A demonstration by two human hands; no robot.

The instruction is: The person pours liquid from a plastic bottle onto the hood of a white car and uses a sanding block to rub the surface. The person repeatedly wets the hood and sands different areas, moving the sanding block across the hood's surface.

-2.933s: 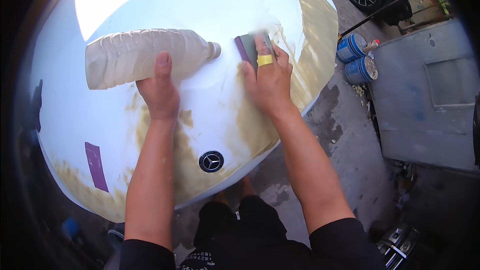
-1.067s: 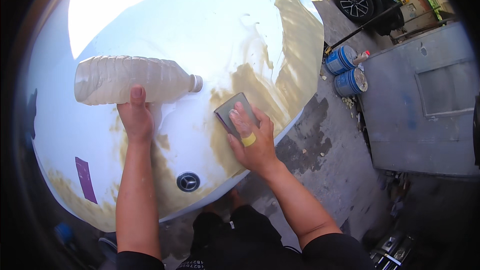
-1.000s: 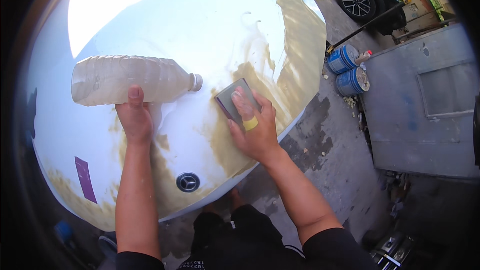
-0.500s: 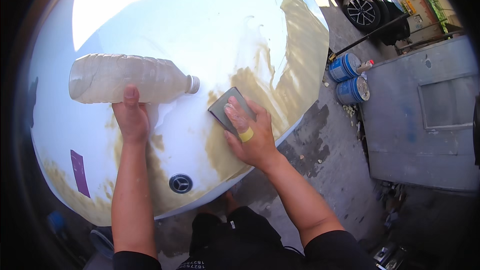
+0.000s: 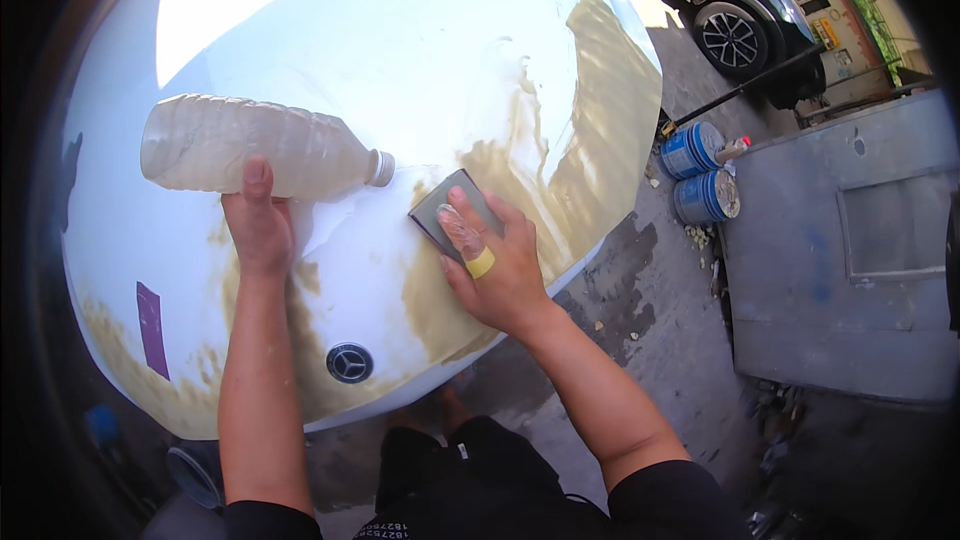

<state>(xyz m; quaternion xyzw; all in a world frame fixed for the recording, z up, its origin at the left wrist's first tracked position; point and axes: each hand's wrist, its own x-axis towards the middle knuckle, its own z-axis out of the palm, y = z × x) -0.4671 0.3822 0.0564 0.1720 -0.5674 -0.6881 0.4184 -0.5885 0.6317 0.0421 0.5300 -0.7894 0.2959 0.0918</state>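
Plastic bottle (image 5: 275, 143), cloudy, neck to the right, held in left grip (image 5: 259, 230) over the hood (image 5: 360, 55); probably squeezy and slick, so take it mid-body. Grey block (image 5: 440, 203) held under right grip (image 5: 503, 275), hood's near right: likely light, stiff; pinch its sides.

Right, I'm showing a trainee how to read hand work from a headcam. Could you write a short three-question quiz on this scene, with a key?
1. Multiple choice: what is in the grip of the left hand?
A) a paintbrush
B) a plastic bottle
C) a roll of tape

2. True or false: the right hand holds a round white sponge.

3. Count: how many blue buckets are beside the grey metal panel at the picture's right?

Key:
1. B
2. False; it holds a flat grey block.
3. Two
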